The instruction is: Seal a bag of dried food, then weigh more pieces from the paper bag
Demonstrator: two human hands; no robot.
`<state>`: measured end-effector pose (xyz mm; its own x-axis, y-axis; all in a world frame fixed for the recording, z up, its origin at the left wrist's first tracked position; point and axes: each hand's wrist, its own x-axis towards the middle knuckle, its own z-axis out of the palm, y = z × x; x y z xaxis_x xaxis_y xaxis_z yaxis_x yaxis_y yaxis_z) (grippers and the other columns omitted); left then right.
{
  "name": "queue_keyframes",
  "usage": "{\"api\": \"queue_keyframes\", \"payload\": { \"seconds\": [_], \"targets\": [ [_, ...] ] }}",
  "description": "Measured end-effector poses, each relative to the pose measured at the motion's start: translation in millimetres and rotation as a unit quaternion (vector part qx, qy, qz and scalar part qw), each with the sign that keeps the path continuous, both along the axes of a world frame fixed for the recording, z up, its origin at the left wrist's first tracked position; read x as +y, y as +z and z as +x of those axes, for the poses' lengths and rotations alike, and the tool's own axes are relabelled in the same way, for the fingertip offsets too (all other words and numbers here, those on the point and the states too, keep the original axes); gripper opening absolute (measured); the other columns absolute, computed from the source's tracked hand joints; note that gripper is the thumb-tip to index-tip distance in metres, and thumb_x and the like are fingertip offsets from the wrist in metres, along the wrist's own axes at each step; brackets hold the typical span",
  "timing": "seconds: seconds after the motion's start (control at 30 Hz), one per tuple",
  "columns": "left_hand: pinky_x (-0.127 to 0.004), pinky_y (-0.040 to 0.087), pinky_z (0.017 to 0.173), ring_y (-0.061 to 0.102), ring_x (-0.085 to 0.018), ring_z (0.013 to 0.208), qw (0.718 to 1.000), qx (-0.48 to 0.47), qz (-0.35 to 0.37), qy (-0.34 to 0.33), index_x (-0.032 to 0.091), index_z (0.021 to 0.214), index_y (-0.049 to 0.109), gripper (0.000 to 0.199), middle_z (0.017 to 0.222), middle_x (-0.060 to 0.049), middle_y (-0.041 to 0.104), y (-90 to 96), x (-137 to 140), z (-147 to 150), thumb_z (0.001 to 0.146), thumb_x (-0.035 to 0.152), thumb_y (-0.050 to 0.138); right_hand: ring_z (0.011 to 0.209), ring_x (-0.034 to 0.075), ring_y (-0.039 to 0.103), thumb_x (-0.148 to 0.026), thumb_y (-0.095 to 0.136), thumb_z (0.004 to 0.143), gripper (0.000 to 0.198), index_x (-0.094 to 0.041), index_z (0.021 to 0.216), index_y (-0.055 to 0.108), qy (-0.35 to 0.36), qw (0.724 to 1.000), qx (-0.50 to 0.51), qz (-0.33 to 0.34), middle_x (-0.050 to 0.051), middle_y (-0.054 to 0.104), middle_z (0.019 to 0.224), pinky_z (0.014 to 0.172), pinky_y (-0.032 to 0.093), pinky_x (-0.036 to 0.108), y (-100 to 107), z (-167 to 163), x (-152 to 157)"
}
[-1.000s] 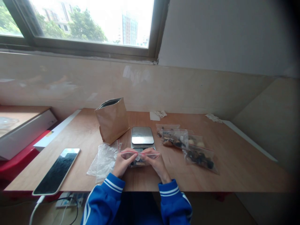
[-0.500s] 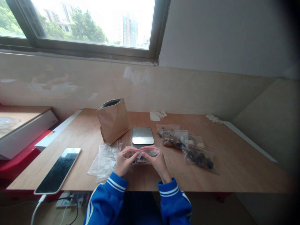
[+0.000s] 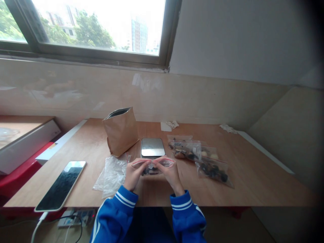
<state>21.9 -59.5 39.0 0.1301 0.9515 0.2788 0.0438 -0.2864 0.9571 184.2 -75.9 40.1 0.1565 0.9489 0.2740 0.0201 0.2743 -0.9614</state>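
Both hands hold a clear zip bag (image 3: 151,170) with a red stripe along its top and dark pieces inside. My left hand (image 3: 135,173) pinches the bag's rim on the left side, thumb toward the middle. On the right side, my right hand (image 3: 170,171) grips the same rim, its thumb almost meeting the left one. Just behind the bag lies a kitchen scale (image 3: 153,147) with a shiny metal top. Flat, crumpled clear bags (image 3: 112,173) lie left of my left hand.
An upright brown paper bag (image 3: 121,131) stands open-topped behind the clear bags. Several filled zip bags (image 3: 212,171) lie to the right. A phone (image 3: 60,185) with a charging cable (image 3: 37,224) rests at the front left. Crumpled tissue (image 3: 172,125) lies by the wall.
My thumbs have drawn closer together at the middle of the bag's rim. The whole view has shifted slightly; the things on the table stay in place.
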Motion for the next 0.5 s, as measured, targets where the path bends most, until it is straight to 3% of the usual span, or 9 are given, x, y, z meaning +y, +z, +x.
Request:
{"api": "queue_keyframes", "payload": {
  "seconds": [0.13, 0.37, 0.5],
  "targets": [
    [-0.031, 0.052, 0.080, 0.067, -0.022, 0.086, 0.994, -0.024, -0.073, -0.071, 0.016, 0.086, 0.075, 0.032, 0.084, -0.005, 0.074, 7.2, 4, -7, 0.084, 0.042, 0.056, 0.075, 0.023, 0.070, -0.049, 0.057, 0.083, 0.038, -0.016, 0.087, 0.073, 0.063, 0.997, 0.005, -0.037, 0.009, 0.074, 0.079, 0.072, 0.056, 0.037, 0, 19, -4],
    [-0.033, 0.049, 0.088, 0.066, -0.022, 0.090, 0.990, -0.050, -0.127, -0.029, 0.017, 0.083, 0.075, 0.049, 0.087, -0.006, 0.074, 11.3, 1, 0, 0.084, 0.056, 0.046, 0.071, 0.024, 0.070, -0.060, 0.051, 0.082, 0.049, -0.016, 0.083, 0.072, 0.052, 0.998, 0.018, -0.040, 0.009, 0.074, 0.074, 0.071, 0.057, 0.038, 1, 27, -8],
    [-0.037, 0.045, 0.093, 0.063, -0.023, 0.102, 0.987, -0.020, -0.144, -0.070, 0.019, 0.100, 0.072, 0.061, 0.104, -0.007, 0.071, 16.1, 1, -3, 0.089, 0.060, 0.028, 0.069, 0.025, 0.070, -0.069, 0.034, 0.084, 0.066, -0.017, 0.078, 0.073, 0.050, 0.995, 0.046, -0.073, 0.010, 0.072, 0.068, 0.070, 0.057, 0.038, 1, 37, -5]
  ]
}}
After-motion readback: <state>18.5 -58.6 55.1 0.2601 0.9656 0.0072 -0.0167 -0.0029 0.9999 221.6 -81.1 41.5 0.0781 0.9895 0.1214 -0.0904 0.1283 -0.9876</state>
